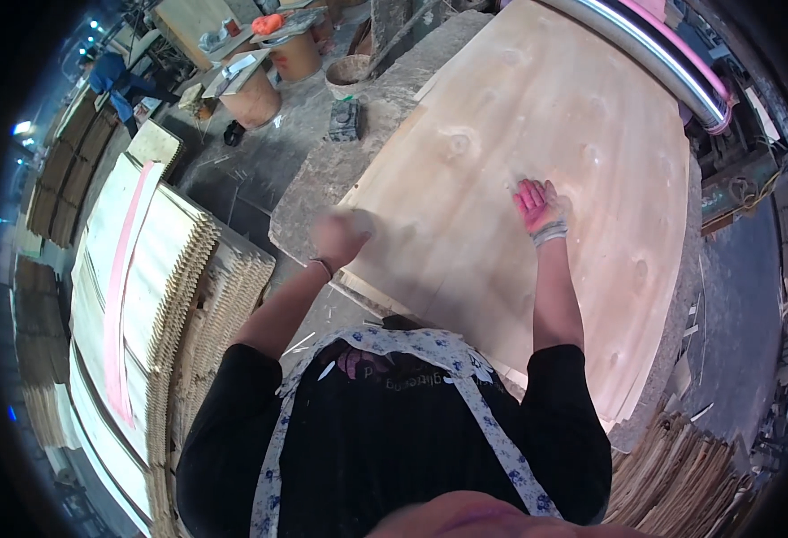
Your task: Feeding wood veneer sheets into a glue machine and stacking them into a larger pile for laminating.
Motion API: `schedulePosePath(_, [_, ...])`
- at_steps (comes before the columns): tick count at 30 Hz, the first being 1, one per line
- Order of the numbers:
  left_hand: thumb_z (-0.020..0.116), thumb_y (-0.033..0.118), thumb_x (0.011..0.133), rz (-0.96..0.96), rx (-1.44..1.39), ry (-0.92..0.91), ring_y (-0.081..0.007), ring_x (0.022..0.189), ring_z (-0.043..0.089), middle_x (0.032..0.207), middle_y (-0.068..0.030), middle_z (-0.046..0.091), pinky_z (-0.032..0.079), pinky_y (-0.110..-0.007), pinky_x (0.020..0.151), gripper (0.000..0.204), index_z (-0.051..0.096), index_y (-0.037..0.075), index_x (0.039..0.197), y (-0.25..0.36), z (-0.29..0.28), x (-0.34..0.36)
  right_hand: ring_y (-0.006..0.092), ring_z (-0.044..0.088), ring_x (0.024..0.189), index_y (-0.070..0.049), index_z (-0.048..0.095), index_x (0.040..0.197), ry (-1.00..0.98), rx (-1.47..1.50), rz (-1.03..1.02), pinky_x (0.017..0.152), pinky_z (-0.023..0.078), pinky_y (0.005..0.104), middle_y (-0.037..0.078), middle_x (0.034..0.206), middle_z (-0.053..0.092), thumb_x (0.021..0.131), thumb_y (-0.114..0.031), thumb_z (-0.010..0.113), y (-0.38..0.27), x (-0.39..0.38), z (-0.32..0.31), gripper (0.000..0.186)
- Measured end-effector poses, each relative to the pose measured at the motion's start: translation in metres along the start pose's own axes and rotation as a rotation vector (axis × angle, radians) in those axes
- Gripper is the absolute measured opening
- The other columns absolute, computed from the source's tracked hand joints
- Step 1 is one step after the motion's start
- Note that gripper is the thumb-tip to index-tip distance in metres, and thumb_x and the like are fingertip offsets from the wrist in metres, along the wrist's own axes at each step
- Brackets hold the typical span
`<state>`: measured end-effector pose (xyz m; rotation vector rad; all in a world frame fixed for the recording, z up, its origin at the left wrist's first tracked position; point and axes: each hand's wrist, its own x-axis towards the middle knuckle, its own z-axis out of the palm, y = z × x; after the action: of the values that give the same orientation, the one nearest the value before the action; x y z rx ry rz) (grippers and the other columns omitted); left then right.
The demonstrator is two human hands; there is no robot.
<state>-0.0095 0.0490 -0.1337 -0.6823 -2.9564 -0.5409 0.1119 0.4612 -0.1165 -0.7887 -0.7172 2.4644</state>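
A broad sheet of pale wood veneer (466, 206) with knots lies in front of me on a grey slab-like table. At its left edge is my left hand (340, 238), bare and smeared by motion, so its fingers cannot be made out. My right hand (540, 212) is over the middle of the sheet, in a glove with pink fingers and a grey cuff. Its fingers are stretched out side by side, holding nothing that I can see. Whether it touches the veneer is hard to tell.
A shiny metal roller (672, 63) with a pink bar spans the far right end. Stacked veneer sheets (116, 296) with a pink strip on top stand at left. More veneer (681, 475) is piled at lower right. Drum-like stands (252, 97) and a bucket (349, 76) are beyond.
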Motion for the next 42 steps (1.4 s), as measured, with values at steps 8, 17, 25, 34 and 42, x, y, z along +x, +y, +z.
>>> schedulePosePath(8, [0.07, 0.014, 0.071, -0.008, -0.525, -0.155, -0.0245, 0.08, 0.059, 0.089, -0.0136, 0.061, 0.048, -0.035, 0.072, 0.04, 0.054, 0.009, 0.107, -0.014, -0.029, 0.027, 0.0246, 0.056, 0.104, -0.01, 0.051, 0.118, -0.175, -0.44, 0.02, 0.084, 0.048, 0.0409, 0.011, 0.115, 0.059, 0.088, -0.038, 0.056, 0.085, -0.159, -0.042, 0.041])
schedulePosePath(17, [0.059, -0.004, 0.077, 0.119, -1.15, -0.473, -0.0121, 0.071, 0.058, 0.081, -0.0057, 0.061, 0.046, -0.026, 0.062, 0.039, 0.045, 0.008, 0.112, -0.003, -0.071, 0.041, 0.0208, 0.061, 0.078, -0.008, 0.058, 0.112, -0.19, -0.032, 0.491, 0.062, 0.045, 0.0318, 0.008, 0.098, 0.066, 0.087, -0.051, 0.052, 0.154, -0.295, -0.059, 0.05])
schedulePosePath(25, [0.057, -0.006, 0.08, 0.099, -1.533, -0.545, -0.016, 0.076, 0.061, 0.092, -0.0093, 0.063, 0.052, -0.029, 0.064, 0.041, 0.05, 0.01, 0.116, 0.007, -0.095, 0.044, 0.0191, 0.063, 0.075, -0.009, 0.059, 0.104, 0.176, -0.059, 0.214, 0.063, 0.051, 0.0299, 0.005, 0.089, 0.066, 0.088, -0.061, 0.042, 0.159, -0.327, -0.036, 0.057])
schedulePosePath(34, [0.057, -0.005, 0.08, -0.016, -1.552, -0.423, -0.0166, 0.078, 0.063, 0.093, -0.0095, 0.064, 0.054, -0.03, 0.062, 0.036, 0.052, 0.011, 0.112, -0.031, -0.078, 0.051, 0.015, 0.041, 0.046, -0.02, 0.052, 0.094, 0.095, -0.069, 0.142, 0.043, 0.037, 0.0293, 0.001, 0.061, 0.052, 0.089, -0.047, 0.053, 0.115, -0.287, -0.022, 0.027])
schedulePosePath(42, [0.059, 0.002, 0.081, -0.282, -1.341, -0.425, -0.0186, 0.074, 0.063, 0.093, -0.0111, 0.065, 0.053, -0.028, 0.062, 0.038, 0.05, 0.009, 0.117, -0.036, -0.05, 0.029, 0.016, 0.044, 0.058, -0.028, 0.05, 0.09, -0.006, -0.084, 0.165, 0.048, 0.035, 0.0287, 0.002, 0.071, 0.05, 0.085, -0.038, 0.06, 0.046, -0.163, -0.036, 0.015])
